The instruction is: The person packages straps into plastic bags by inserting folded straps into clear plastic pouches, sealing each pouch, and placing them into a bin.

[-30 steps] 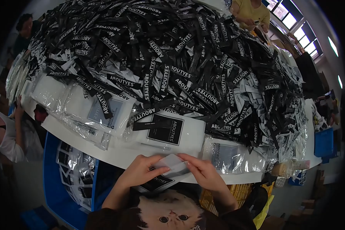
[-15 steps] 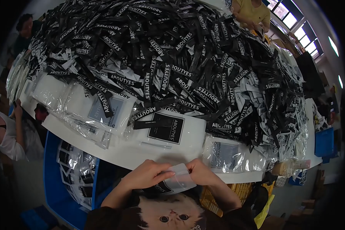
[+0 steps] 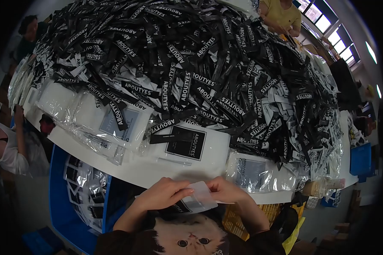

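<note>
Close to my body, a small translucent plastic bag (image 3: 203, 199) with a black ABOUTYES label hangs between both hands, just below the table's front edge. My left hand (image 3: 168, 194) grips its upper left part, thumb lying on top. At the upper right edge, my right hand (image 3: 226, 190) pinches the bag, with its fingertips partly hidden. Beyond them on the table lies a white stack of bags (image 3: 215, 148) with a black ABOUTYES print. One black strip packet (image 3: 171, 138) rests across that stack.
A huge heap of black ABOUTYES packets (image 3: 183, 55) covers the white table (image 3: 134, 172). Clear-wrapped bundles (image 3: 251, 172) line its edge. Below are a blue bin (image 3: 59, 195) with bagged packets and a yellow crate (image 3: 234, 221). Co-workers stand left and at the back, one in a yellow shirt (image 3: 283, 15).
My right hand's fingers have shifted slightly at the bag's upper edge. My left hand keeps nearly the same place. The view has moved a little.
</note>
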Demonstrator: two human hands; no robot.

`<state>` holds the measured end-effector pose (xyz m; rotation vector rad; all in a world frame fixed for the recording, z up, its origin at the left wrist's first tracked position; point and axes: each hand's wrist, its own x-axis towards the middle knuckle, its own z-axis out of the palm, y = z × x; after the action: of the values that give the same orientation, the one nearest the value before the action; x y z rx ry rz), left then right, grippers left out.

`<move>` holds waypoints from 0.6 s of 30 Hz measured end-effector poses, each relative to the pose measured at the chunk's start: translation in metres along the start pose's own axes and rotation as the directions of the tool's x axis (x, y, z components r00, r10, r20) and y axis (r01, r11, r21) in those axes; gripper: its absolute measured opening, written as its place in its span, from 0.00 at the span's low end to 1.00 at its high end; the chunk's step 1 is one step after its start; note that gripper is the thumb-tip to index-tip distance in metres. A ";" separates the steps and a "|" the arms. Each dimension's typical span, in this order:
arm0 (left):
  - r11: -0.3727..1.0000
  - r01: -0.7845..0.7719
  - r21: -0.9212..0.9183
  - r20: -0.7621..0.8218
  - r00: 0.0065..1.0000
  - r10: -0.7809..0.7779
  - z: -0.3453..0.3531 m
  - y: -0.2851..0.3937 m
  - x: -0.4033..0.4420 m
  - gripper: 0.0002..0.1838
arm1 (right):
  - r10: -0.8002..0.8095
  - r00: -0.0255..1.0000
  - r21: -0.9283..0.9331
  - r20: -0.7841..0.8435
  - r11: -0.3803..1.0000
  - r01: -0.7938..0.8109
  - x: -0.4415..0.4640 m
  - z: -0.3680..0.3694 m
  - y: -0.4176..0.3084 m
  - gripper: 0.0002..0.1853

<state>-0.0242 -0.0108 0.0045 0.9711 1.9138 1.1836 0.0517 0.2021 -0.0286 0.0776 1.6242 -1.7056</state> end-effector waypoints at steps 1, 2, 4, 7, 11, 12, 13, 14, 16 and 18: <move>1.000 0.001 0.000 -0.004 1.000 -0.001 0.000 -0.002 0.000 0.12 | -0.053 0.999 0.119 -0.003 0.991 0.053 -0.005 0.001 -0.007 0.16; 1.000 0.000 0.002 0.003 1.000 0.000 0.001 -0.006 -0.001 0.12 | -0.104 0.995 0.237 -0.013 0.966 0.104 -0.009 0.002 -0.013 0.18; 1.000 -0.002 0.001 0.018 1.000 0.002 0.004 -0.007 -0.001 0.11 | 0.006 1.000 0.003 0.027 1.000 -0.006 -0.007 0.003 -0.025 0.19; 1.000 -0.029 -0.003 0.022 0.999 0.029 0.004 -0.005 0.001 0.10 | 0.028 0.999 0.018 -0.015 0.999 -0.028 -0.005 -0.005 -0.001 0.20; 0.961 0.079 -0.266 -0.204 0.969 -0.136 -0.003 -0.004 -0.003 0.09 | -0.356 0.907 0.322 -0.225 0.851 0.415 -0.009 0.002 -0.008 0.15; 0.917 0.049 -0.396 -0.282 0.944 -0.172 -0.002 -0.004 -0.003 0.08 | -0.334 0.895 0.088 -0.295 0.924 0.373 -0.010 0.015 -0.001 0.13; 0.919 0.047 -0.392 -0.286 0.943 -0.170 0.000 -0.004 -0.003 0.08 | -0.338 0.894 0.086 -0.293 0.922 0.377 -0.008 0.023 -0.008 0.13; 0.903 -0.040 -0.429 -0.255 0.964 -0.078 0.002 -0.006 -0.002 0.08 | -0.390 0.861 -0.040 -0.327 0.916 0.400 -0.007 0.032 -0.019 0.11; 0.889 -0.108 -0.445 -0.174 0.984 0.032 -0.003 -0.009 -0.004 0.07 | -0.480 0.824 -0.202 -0.301 0.877 0.436 -0.004 0.033 -0.023 0.07; 0.915 -0.143 -0.377 -0.262 0.964 0.043 -0.001 -0.004 -0.008 0.07 | -0.491 0.824 -0.248 -0.285 0.868 0.431 -0.001 0.032 -0.026 0.07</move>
<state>-0.0221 -0.0190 0.0021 0.7262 1.7248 1.7374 0.0520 0.1722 -0.0006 -0.1295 2.1834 -1.9816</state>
